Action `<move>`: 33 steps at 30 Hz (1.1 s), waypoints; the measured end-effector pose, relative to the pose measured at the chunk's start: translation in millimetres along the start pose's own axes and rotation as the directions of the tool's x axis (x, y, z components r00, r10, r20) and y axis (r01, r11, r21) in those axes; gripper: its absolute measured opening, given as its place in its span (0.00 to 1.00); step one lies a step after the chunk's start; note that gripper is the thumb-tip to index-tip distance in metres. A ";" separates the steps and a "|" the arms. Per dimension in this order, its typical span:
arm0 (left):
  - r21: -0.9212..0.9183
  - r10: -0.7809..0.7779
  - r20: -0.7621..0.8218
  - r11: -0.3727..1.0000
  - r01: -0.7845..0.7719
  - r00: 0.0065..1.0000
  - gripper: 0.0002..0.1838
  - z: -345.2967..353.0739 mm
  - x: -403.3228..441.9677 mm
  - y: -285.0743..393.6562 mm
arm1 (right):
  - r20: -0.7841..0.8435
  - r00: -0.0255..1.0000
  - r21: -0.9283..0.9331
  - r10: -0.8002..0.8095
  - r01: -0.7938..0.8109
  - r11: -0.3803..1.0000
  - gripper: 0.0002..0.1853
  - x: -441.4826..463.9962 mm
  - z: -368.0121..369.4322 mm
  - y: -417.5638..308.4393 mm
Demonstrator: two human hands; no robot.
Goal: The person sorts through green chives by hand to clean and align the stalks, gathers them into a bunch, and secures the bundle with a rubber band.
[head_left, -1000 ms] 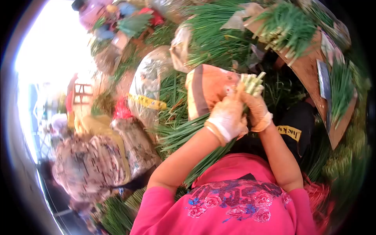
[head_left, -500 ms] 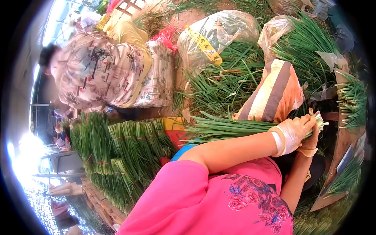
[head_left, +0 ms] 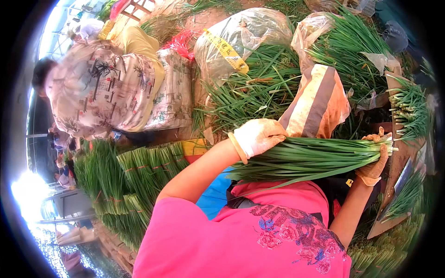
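A loose bundle of garlic chives (head_left: 315,155) lies across my lap, its pale root ends to the right and green leaves to the left. My right hand (head_left: 374,160), in a stained glove, is closed around the bundle near the root ends. My left hand (head_left: 262,137), in a whitish glove, is closed at the upper edge of the leaves, its fingers pinched together on them. Just above the bundle is a striped cloth (head_left: 320,104), brown, cream and orange, which seems to cover a knee.
Loose chives (head_left: 259,92) lie beyond the cloth beside a clear plastic bag (head_left: 243,39). Banded bundles (head_left: 153,162) are stacked at left. Short chives (head_left: 408,109) rest by a wooden board (head_left: 396,162) at right. A co-worker in a patterned top (head_left: 102,85) sits at upper left.
My left hand has moved left from the root ends to the leaves. My right hand stays at the root end, and the leaves now lie more spread out.
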State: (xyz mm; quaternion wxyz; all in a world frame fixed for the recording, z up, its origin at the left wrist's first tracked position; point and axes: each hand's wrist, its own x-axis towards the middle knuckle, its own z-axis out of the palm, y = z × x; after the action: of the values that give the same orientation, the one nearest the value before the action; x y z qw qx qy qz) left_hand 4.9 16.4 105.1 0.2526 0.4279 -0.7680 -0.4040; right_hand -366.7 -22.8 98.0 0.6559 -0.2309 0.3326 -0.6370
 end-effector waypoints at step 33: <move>-0.569 -0.568 -0.304 0.752 0.332 0.765 0.19 -60.9 -36.4 -62.9 | -0.464 0.778 -0.117 -0.425 0.421 0.899 0.26 73.4 -92.0 -197.7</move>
State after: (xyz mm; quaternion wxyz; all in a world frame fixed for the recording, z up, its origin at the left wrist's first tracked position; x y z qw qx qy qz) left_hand 96.5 3.8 84.2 0.4163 0.6107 -0.4291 -0.5192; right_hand -571.2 -100.5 169.4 0.3926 -0.1373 0.4258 -0.8035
